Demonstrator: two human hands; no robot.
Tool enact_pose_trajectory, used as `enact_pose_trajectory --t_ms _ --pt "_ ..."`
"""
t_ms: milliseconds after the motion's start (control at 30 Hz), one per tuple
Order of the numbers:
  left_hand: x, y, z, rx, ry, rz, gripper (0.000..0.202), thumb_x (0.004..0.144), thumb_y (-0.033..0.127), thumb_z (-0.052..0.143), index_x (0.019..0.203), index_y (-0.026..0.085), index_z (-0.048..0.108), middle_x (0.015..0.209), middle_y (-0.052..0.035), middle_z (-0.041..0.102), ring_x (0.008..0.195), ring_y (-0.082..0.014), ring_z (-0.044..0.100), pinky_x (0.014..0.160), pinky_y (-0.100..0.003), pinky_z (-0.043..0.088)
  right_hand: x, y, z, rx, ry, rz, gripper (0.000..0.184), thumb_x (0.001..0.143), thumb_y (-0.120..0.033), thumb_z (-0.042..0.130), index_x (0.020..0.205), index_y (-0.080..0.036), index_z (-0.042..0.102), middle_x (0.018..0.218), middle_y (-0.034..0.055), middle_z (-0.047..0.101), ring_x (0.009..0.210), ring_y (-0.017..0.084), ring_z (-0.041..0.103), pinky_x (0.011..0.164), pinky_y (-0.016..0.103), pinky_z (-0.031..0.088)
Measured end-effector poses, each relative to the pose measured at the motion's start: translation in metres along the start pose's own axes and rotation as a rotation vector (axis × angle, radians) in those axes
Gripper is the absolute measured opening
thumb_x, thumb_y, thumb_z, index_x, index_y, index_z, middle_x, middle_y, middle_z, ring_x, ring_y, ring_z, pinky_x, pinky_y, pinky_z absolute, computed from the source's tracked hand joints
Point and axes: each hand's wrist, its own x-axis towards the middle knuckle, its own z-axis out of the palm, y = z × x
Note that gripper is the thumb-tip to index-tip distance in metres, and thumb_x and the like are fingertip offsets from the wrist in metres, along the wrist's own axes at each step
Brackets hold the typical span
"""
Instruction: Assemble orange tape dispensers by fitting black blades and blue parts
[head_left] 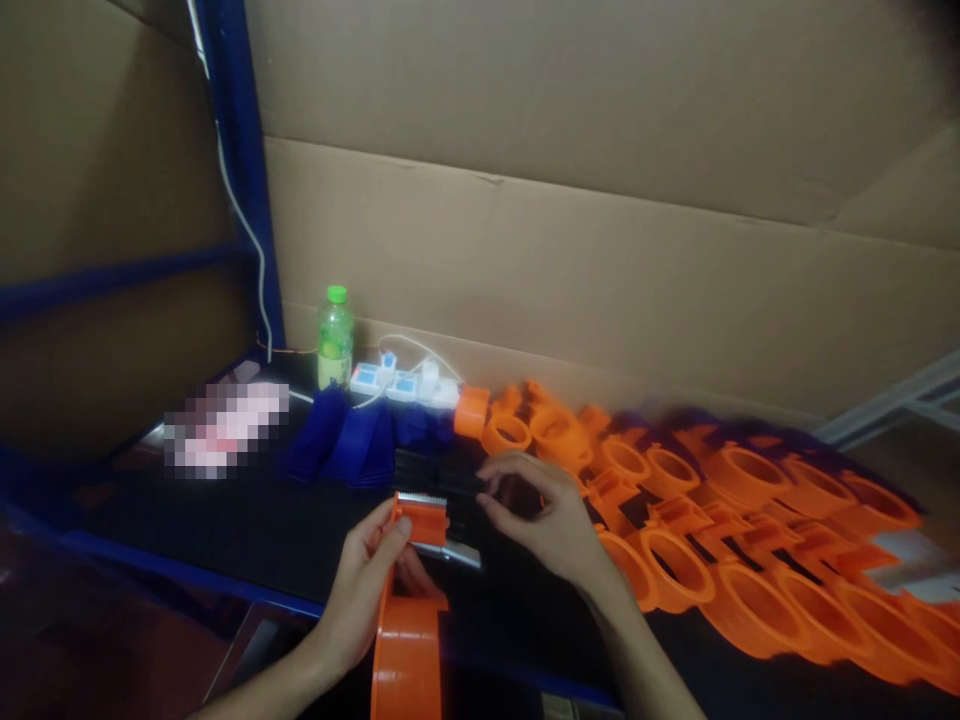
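My left hand (367, 580) is closed around an orange tape dispenser (407, 650), its thumb pressed on the head below a serrated metal blade (421, 499). A flat metal strip (461, 554) shows just beneath that head. To its right is my right hand (544, 510), thumb and index finger curved with a gap between their tips and nothing visible in it. Its fingertips are close to several black pieces (424, 470) lying on the dark table; whether they touch one I cannot tell.
Rows of orange tape dispensers (757, 605) cover the right side, blurred. Behind are dark blue strips (367, 445), a power strip (405, 382) with white cables and a green-capped bottle (335, 340). A cardboard wall (600, 270) and a blue post (244, 150) bound the table (285, 545).
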Motion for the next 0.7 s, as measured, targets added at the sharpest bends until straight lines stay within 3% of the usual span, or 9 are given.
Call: enact_pose_trajectory --t_ms 200,467,700 --pt "0.000 -0.002 0.000 0.018 0.003 0.010 0.042 0.089 0.047 0.063 0.113 0.013 0.062 0.056 -0.0042 0.072 0.046 -0.0160 0.065 0.046 -0.021 0.042 -0.018 -0.021 -0.014 -0.032 -0.120 -0.034 0.011 0.088 -0.028 0.065 0.096 -0.021 0.068 0.093 0.0052 0.067 0.076 0.014 0.061 0.068 0.026 0.052" --pt "0.000 -0.005 0.001 0.008 -0.054 0.030 0.039 0.087 0.045 0.067 0.109 0.014 0.062 0.062 -0.0047 0.075 0.050 -0.0185 0.070 0.052 -0.023 0.050 -0.023 -0.037 0.000 -0.201 -0.116 -0.131 0.011 0.089 -0.021 0.063 0.099 -0.022 0.065 0.103 0.0072 0.066 0.096 0.019 0.064 0.075 0.028 0.054" --pt "0.001 -0.007 -0.002 -0.035 -0.031 -0.010 0.038 0.088 0.042 0.066 0.111 0.013 0.059 0.059 -0.0051 0.074 0.050 -0.0190 0.070 0.050 -0.022 0.048 -0.025 -0.039 0.011 -0.192 -0.093 -0.166 0.011 0.091 -0.025 0.064 0.102 -0.022 0.065 0.101 0.0064 0.068 0.094 0.018 0.064 0.074 0.029 0.053"
